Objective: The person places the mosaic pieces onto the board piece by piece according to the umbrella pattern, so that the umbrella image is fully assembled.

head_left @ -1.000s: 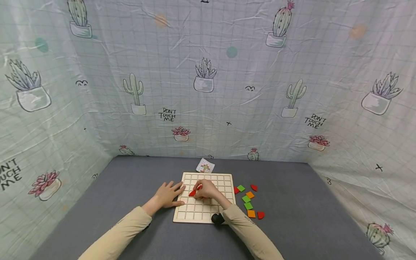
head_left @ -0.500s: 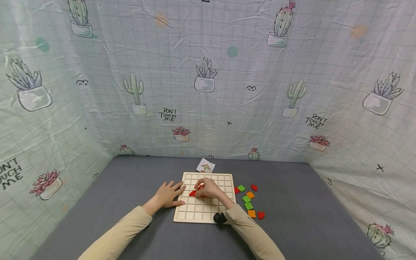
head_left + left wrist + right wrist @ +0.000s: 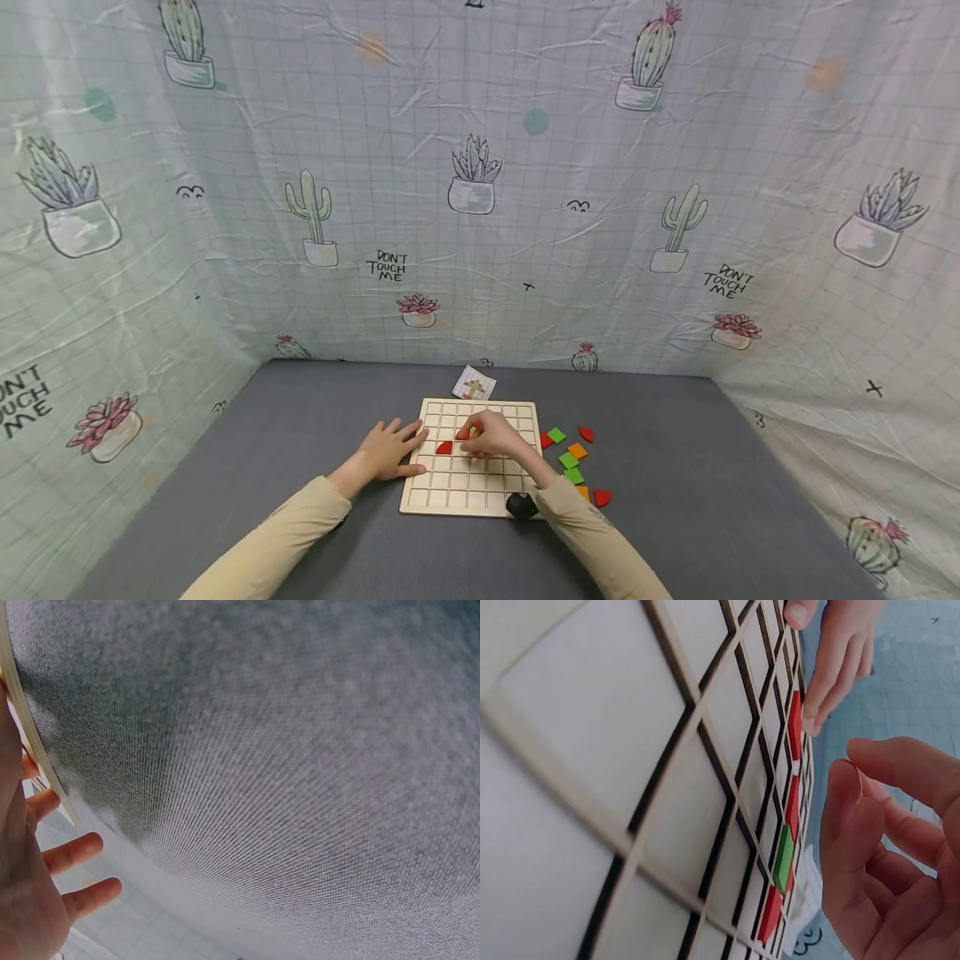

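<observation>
My left hand (image 3: 386, 450) lies with spread fingers on the left edge of a wooden grid board (image 3: 450, 498); its fingers also show at the board's edge in the left wrist view. Over the board's middle is my right hand (image 3: 495, 435), fingers loosely bent. In the right wrist view I see no piece between its thumb and fingers. A red quarter-round tile (image 3: 444, 448) sits in a board square left of that hand. Another red tile (image 3: 462, 434) is by its fingertips. Beyond, the right wrist view shows a green tile (image 3: 783, 859) and a further red tile (image 3: 769, 915).
Right of the board lie loose green tiles (image 3: 568, 460), orange tiles (image 3: 577, 450) and red tiles (image 3: 602, 497) on the grey table (image 3: 675, 483). A small pattern card (image 3: 474, 383) lies behind the board. A black wrist camera (image 3: 520, 505) covers the board's front right.
My right hand has shifted right, away from the left red tile, which stays in its square. More of the tiles beside it now shows. The left hand has kept its place.
</observation>
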Demonstrator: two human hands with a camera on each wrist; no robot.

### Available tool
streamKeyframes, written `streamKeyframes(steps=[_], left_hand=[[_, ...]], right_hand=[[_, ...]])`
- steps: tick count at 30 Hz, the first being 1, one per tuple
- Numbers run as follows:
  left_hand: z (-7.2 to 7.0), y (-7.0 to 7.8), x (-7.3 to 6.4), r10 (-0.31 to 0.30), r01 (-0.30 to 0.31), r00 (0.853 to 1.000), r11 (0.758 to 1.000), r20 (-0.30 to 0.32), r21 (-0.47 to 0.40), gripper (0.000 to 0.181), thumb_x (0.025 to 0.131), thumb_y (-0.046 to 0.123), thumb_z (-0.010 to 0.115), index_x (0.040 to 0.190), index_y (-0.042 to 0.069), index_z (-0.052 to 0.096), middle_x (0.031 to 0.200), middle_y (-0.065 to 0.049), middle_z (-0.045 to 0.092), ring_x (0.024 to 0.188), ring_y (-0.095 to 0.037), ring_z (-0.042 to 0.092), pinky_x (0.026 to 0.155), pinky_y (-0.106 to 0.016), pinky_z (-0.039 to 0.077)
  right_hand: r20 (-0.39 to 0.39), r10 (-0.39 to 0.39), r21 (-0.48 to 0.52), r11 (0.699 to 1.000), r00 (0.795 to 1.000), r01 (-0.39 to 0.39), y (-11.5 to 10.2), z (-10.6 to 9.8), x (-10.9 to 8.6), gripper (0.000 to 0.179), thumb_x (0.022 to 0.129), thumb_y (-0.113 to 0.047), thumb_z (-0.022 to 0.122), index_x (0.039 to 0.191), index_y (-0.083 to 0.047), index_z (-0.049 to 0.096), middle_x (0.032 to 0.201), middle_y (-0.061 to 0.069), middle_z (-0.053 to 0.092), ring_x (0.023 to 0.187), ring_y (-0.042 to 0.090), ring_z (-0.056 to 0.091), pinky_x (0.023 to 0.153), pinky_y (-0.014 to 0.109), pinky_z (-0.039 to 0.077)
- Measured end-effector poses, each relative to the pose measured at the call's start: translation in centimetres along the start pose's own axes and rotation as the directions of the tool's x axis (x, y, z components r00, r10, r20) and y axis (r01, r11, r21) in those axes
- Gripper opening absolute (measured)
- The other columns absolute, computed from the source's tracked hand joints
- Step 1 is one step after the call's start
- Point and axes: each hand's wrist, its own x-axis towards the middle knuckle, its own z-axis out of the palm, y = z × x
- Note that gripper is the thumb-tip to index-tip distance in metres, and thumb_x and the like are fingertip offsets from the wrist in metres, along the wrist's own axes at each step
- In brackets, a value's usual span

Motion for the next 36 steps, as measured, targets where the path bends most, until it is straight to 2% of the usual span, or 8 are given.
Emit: streamKeyframes(steps=[6, 11, 16, 23, 29, 34, 36], left_hand=[[0.0, -0.1, 0.0, 0.007, -0.007, 1.0, 1.0, 0.0, 0.001, 0.064, 0.085, 0.055, 0.044, 0.135, 0.014, 0.041, 0.139, -0.008, 0.04, 0.122, -0.035, 0.04, 0.093, -0.053, 0.035], [-0.2, -0.1, -0.1, 0.012, -0.012, 1.0, 1.0, -0.001, -0.002, 0.064, 0.085, 0.054, 0.045, 0.135, 0.014, 0.041, 0.139, -0.008, 0.04, 0.122, -0.035, 0.041, 0.093, -0.053, 0.035], [-0.4, -0.2, -0.1, 0.007, -0.007, 1.0, 1.0, 0.01, -0.005, 0.064, 0.085, 0.054, 0.044, 0.135, 0.014, 0.04, 0.139, -0.008, 0.04, 0.123, -0.036, 0.04, 0.093, -0.054, 0.035], [-0.3, -0.3, 0.0, -0.003, 0.003, 1.0, 1.0, 0.014, -0.005, 0.064, 0.085, 0.054, 0.045, 0.135, 0.014, 0.04, 0.139, -0.007, 0.04, 0.123, -0.036, 0.04, 0.093, -0.053, 0.035], [-0.3, -0.1, -0.1, -0.001, 0.0, 1.0, 1.0, 0.015, 0.022, 0.065, 0.085, 0.056, 0.043, 0.136, 0.015, 0.04, 0.139, -0.007, 0.04, 0.123, -0.035, 0.041, 0.093, -0.052, 0.036], [-0.3, 0.0, -0.1, 0.001, -0.002, 1.0, 1.0, 0.013, 0.02, 0.065, 0.085, 0.056, 0.043, 0.135, 0.015, 0.04, 0.139, -0.007, 0.04, 0.122, -0.035, 0.041, 0.093, -0.052, 0.036], [-0.3, 0.0, -0.1, 0.001, -0.002, 1.0, 1.0, 0.012, 0.013, 0.065, 0.085, 0.055, 0.044, 0.135, 0.015, 0.041, 0.139, -0.007, 0.04, 0.122, -0.035, 0.041, 0.093, -0.052, 0.036]], right_hand=[[0.035, -0.06, -0.019, 0.998, 0.998, 0.061, 0.7, -1.0, -1.2, 0.015, 0.079, -0.007, 0.065, 0.091, 0.0, 0.066, 0.07, 0.016, 0.067, 0.056, 0.028, 0.062, 0.045, 0.021, 0.043], [0.052, -0.112, -0.034, 0.993, 0.992, 0.114, 1.3, -2.0, -2.4, 0.016, 0.079, -0.006, 0.064, 0.092, 0.003, 0.065, 0.068, 0.017, 0.066, 0.054, 0.03, 0.059, 0.044, 0.021, 0.042], [0.063, -0.14, -0.056, 0.988, 0.988, 0.144, 2.1, -3.1, -3.5, 0.015, 0.08, -0.007, 0.064, 0.092, 0.001, 0.065, 0.068, 0.017, 0.065, 0.053, 0.03, 0.06, 0.045, 0.029, 0.048], [0.064, -0.126, -0.037, 0.991, 0.99, 0.129, 3.3, -4.5, -4.7, 0.019, 0.082, -0.01, 0.062, 0.096, 0.003, 0.065, 0.073, 0.02, 0.066, 0.056, 0.031, 0.06, 0.047, 0.027, 0.047], [0.054, -0.089, -0.035, 0.995, 0.995, 0.091, 4.7, -5.7, -6.0, 0.02, 0.083, -0.011, 0.062, 0.097, 0.003, 0.064, 0.073, 0.019, 0.066, 0.055, 0.031, 0.059, 0.048, 0.036, 0.048], [0.038, -0.069, -0.024, 0.997, 0.997, 0.07, 6.0, -6.5, -7.1, 0.018, 0.081, -0.011, 0.063, 0.095, 0.002, 0.065, 0.069, 0.019, 0.064, 0.05, 0.024, 0.054, 0.045, 0.03, 0.044], [0.038, -0.064, -0.021, 0.998, 0.997, 0.065, 6.4, -6.8, -7.5, 0.018, 0.081, -0.01, 0.063, 0.094, 0.003, 0.065, 0.068, 0.019, 0.064, 0.051, 0.02, 0.055, 0.047, 0.03, 0.046]])
